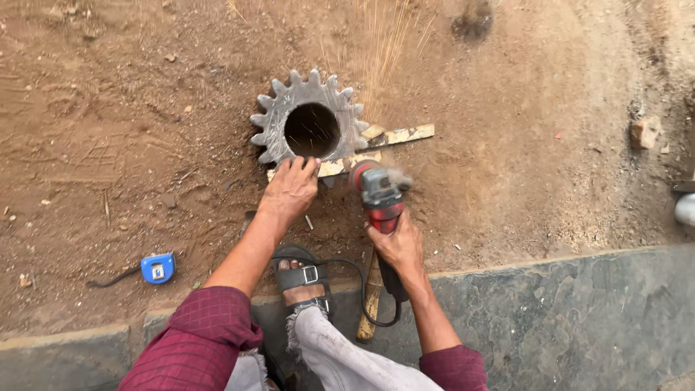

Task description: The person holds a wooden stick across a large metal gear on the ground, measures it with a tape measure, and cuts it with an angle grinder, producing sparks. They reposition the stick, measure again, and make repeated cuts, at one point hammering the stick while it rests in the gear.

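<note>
— Where is the left hand [291, 187]?
— It lies palm down on the near edge of the big steel gear [310, 119], fingers [308, 165] held side by side and flat, the tips touching the gear's face just below its round hole.

— And the gear itself?
— It sits on the dirt ground [108, 145], just beyond those fingertips, resting partly on a pale wooden strip [394, 136] that runs out to the right from under it.

— What about the right hand [398, 247]?
— Its fingers are wrapped tight around the body of a red angle grinder [380, 194]. The grinder's head is just past the knuckles, at the gear's lower right teeth, close beside the left fingertips. Sparks [380, 43] fly up and away from it.

— Anything near the wrists?
— A black cord [358, 279] loops from the grinder's tail below the right wrist. Under that wrist lies a wooden handle [371, 304]. Between the two forearms is a foot in a black sandal [302, 279].

— And further off?
— A blue tape measure [157, 268] lies on the dirt well to the left of the left forearm, and a grey stone slab [565, 318] runs along the near side.
</note>
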